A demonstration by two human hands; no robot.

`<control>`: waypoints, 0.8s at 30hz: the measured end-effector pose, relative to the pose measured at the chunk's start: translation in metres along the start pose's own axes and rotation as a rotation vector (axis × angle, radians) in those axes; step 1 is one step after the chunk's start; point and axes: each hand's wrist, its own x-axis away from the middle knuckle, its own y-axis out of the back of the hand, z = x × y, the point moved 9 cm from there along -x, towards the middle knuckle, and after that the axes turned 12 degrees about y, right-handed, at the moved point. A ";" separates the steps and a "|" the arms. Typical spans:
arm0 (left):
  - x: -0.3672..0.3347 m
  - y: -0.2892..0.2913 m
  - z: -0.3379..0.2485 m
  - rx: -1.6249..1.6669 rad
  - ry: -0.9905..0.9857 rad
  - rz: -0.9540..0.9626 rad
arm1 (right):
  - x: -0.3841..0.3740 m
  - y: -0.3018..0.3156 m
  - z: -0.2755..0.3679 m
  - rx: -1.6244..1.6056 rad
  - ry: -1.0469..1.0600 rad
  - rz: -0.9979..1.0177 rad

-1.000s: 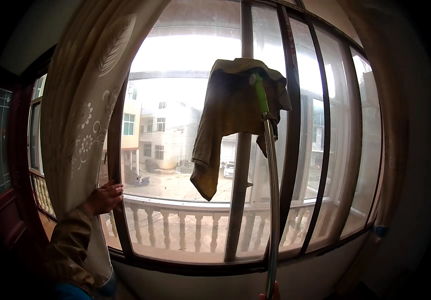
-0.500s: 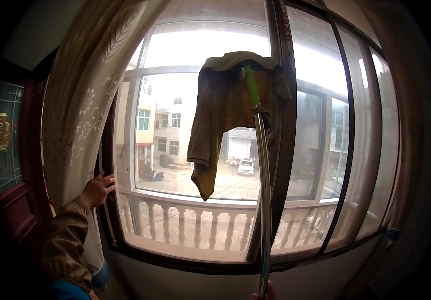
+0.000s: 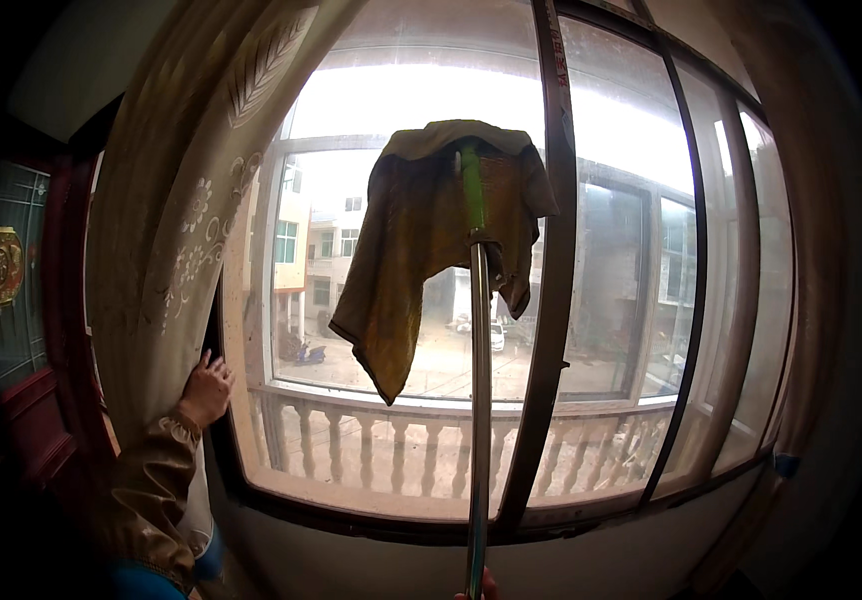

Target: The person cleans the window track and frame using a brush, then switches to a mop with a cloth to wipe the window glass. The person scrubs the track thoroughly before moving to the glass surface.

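Note:
A long metal pole (image 3: 481, 380) rises upright in front of the window. My right hand (image 3: 490, 586) is wrapped round its low end, and only a bit of that hand shows at the bottom edge. At the pole's top sits a green handle piece (image 3: 473, 195). Over this head hangs a brownish cloth (image 3: 391, 275), draped against the window glass (image 3: 426, 365), with one long corner dangling on the left. My left hand (image 3: 208, 388) rests with extended fingers at the dark left window frame, beside the patterned curtain (image 3: 186, 220). Its brown sleeve comes from the lower left.
A dark upright frame bar (image 3: 548, 330) divides the window just right of the cloth. A second curtain (image 3: 811, 290) hangs at the far right. Left of the near curtain stands a dark red door (image 3: 36, 425). Outside are a balustrade (image 3: 381, 450) and a white car (image 3: 497, 337).
The cloth and the pole have moved left, off the upright bar, and the cloth's top sits slightly lower. My left hand has shifted slightly, staying by the frame and curtain.

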 end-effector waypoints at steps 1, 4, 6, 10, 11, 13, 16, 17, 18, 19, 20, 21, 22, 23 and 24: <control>0.013 -0.014 -0.021 0.240 0.051 0.060 | 0.003 -0.008 -0.005 -0.091 -0.026 0.020; 0.120 -0.009 -0.163 1.365 0.142 0.507 | -0.027 -0.046 0.036 -0.176 -0.105 0.097; 0.224 0.042 -0.284 2.090 -0.182 0.604 | -0.045 -0.072 0.038 -0.270 0.009 0.126; 0.287 0.127 -0.387 2.712 0.251 0.990 | -0.130 -0.067 0.081 -0.328 0.145 0.077; 0.259 0.162 -0.381 2.852 0.156 1.146 | -0.156 -0.069 0.114 -0.305 0.156 0.135; 0.199 0.189 -0.331 2.672 0.168 0.996 | -0.203 -0.098 0.178 -0.334 0.173 0.293; 0.113 0.189 -0.299 2.913 -0.161 0.936 | -0.303 -0.126 0.228 -0.111 0.522 0.220; 0.076 0.205 -0.284 3.045 -0.257 0.908 | -0.339 -0.133 0.246 -0.092 0.562 0.192; 0.034 0.236 -0.271 2.938 -0.388 0.754 | -0.379 -0.126 0.267 -0.036 0.608 0.146; -0.008 0.263 -0.276 2.988 -0.418 0.813 | -0.409 -0.105 0.290 -0.049 0.460 0.132; -0.029 0.273 -0.270 3.007 -0.375 0.834 | -0.426 -0.105 0.302 -0.124 0.306 0.141; -0.031 0.273 -0.278 2.967 -0.312 0.839 | -0.446 -0.100 0.303 0.076 0.367 0.114; -0.031 0.265 -0.277 2.914 -0.221 0.837 | -0.449 -0.104 0.310 0.256 0.418 0.094; -0.030 0.255 -0.278 2.863 -0.137 0.841 | -0.435 -0.098 0.316 0.362 0.604 0.014; -0.024 0.251 -0.287 2.859 -0.082 0.835 | -0.424 -0.090 0.311 0.364 0.662 -0.073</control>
